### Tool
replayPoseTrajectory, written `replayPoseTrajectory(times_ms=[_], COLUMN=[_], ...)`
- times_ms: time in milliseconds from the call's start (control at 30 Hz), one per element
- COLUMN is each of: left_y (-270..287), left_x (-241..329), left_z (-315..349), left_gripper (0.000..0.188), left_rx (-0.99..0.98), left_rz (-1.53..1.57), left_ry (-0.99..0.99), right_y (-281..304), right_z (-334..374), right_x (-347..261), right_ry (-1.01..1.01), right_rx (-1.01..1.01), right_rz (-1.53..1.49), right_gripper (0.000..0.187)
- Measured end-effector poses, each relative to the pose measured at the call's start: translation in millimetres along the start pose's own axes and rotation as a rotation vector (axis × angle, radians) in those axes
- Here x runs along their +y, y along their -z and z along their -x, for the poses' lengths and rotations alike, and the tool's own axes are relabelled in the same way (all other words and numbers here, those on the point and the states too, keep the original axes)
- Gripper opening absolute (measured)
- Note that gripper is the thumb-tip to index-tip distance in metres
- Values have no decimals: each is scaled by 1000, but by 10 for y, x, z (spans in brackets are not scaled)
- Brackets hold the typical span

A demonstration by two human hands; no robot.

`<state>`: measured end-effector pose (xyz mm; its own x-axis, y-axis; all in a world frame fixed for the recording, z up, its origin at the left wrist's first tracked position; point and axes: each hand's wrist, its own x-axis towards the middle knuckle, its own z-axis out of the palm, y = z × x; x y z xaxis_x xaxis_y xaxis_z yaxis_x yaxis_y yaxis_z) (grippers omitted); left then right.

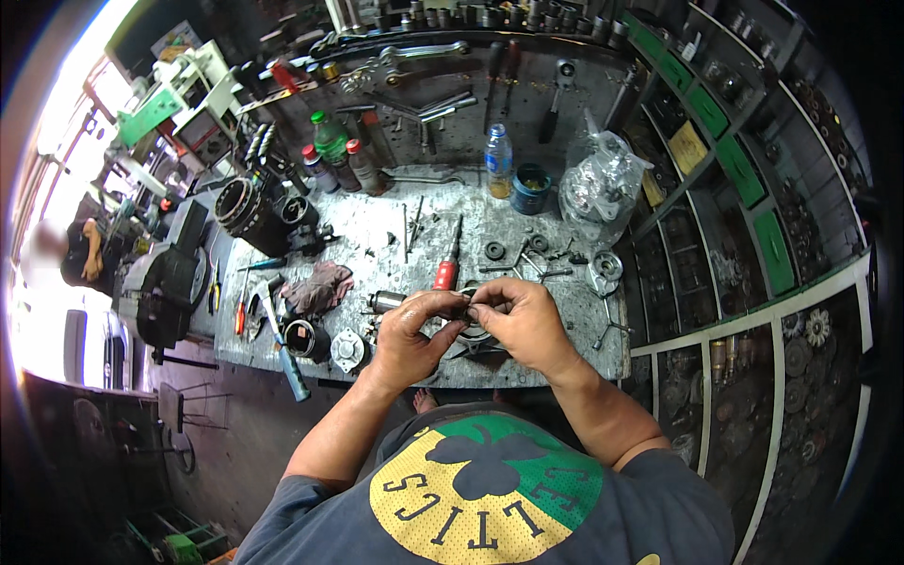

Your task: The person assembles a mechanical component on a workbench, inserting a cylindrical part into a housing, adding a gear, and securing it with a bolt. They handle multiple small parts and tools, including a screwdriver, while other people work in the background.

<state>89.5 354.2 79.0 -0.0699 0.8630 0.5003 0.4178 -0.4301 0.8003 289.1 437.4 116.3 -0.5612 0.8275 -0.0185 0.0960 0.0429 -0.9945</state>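
Note:
Over the front part of the workbench, my left hand and my right hand meet with fingertips pinched together. Something small and dark sits between them, too covered by the fingers to name. Beneath the hands lies a round metal part, partly hidden. A red-handled screwdriver lies just beyond the fingers, pointing away. Beside my left hand are a metal cylinder and a round metal flange. Past my right hand lie a black ring and a three-armed wrench.
Left on the bench are a hammer, a rag and a large black cylinder. Bottles, a blue cup and a plastic bag of parts stand behind. Shelves with green drawers line the right. Another person's arm shows far left.

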Motion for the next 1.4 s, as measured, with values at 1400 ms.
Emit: replayPoseTrajectory(times_ms=[1400], left_y=[-207], left_x=[-83], left_z=[-36], left_gripper=[34], left_rx=[82], left_rz=[-11], left_ry=[400], right_y=[502], right_z=[265], right_x=[444], right_ry=[221], right_rx=[24], right_rz=[685], right_gripper=[33])
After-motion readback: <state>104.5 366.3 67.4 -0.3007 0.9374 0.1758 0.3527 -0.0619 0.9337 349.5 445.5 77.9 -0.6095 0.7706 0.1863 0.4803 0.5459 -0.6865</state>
